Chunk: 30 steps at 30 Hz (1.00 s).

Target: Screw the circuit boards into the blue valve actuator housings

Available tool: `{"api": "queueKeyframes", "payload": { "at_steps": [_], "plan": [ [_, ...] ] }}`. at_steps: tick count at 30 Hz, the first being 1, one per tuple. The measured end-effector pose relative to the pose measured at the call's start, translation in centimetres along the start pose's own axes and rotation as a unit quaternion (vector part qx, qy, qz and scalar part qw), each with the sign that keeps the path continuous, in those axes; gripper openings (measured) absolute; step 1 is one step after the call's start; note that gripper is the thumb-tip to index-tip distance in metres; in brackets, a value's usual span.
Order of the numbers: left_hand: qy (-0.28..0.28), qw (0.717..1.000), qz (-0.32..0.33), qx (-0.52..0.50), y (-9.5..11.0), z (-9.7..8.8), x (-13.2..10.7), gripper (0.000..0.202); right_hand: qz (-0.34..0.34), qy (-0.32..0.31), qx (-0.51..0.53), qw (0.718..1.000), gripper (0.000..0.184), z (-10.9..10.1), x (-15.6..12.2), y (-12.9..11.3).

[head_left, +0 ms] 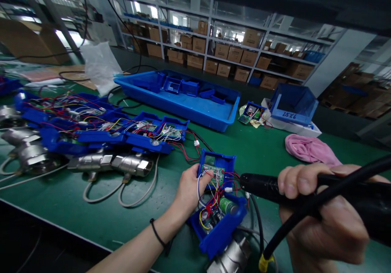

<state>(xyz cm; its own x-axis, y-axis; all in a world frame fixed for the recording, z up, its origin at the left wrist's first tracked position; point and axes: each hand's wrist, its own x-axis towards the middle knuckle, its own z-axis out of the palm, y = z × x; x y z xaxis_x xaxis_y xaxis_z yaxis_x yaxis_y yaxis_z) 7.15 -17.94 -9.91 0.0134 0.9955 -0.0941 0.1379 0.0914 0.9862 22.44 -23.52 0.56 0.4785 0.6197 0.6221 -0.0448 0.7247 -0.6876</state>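
Left hand grips blue plastic wired housing; right hand, at 3 o'clock, clenches black cylindrical tool. Risk: tip snags loose wires.

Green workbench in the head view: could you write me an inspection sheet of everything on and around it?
Surface: green table, no spill seen.
Job's things: open blue housing with a circuit board and coloured wires inside.
Clutter: pile of blue housings with metal valves, blue tray, blue bin, pink cloth, plastic bag.
Hands: left hand grips the housing's upper half, thumb on the board; right hand is closed around a black tool, its tip near the housing.
Cables: black cord runs across the right hand; grey cables loop by the valves.
Surroundings: shelves of cartons.
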Motion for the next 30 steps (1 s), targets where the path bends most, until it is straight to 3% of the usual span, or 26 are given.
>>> {"api": "queueKeyframes", "payload": {
  "at_steps": [13,20,30],
  "plan": [
    [0.009,1.0,-0.01,0.001,0.5,0.3,0.0,0.031,-0.011,-0.003,0.013,1.0,0.023,0.4,0.0,0.2],
    [0.002,1.0,-0.016,-0.001,0.5,0.3,-0.1,0.032,-0.012,-0.068,0.049,0.996,0.01,-0.2,-0.6,0.1],
    [0.003,1.0,0.003,0.012,0.2,0.3,-0.3,0.033,-0.006,-0.139,0.037,0.99,0.009,0.6,-1.5,-0.2]
  ]
}}
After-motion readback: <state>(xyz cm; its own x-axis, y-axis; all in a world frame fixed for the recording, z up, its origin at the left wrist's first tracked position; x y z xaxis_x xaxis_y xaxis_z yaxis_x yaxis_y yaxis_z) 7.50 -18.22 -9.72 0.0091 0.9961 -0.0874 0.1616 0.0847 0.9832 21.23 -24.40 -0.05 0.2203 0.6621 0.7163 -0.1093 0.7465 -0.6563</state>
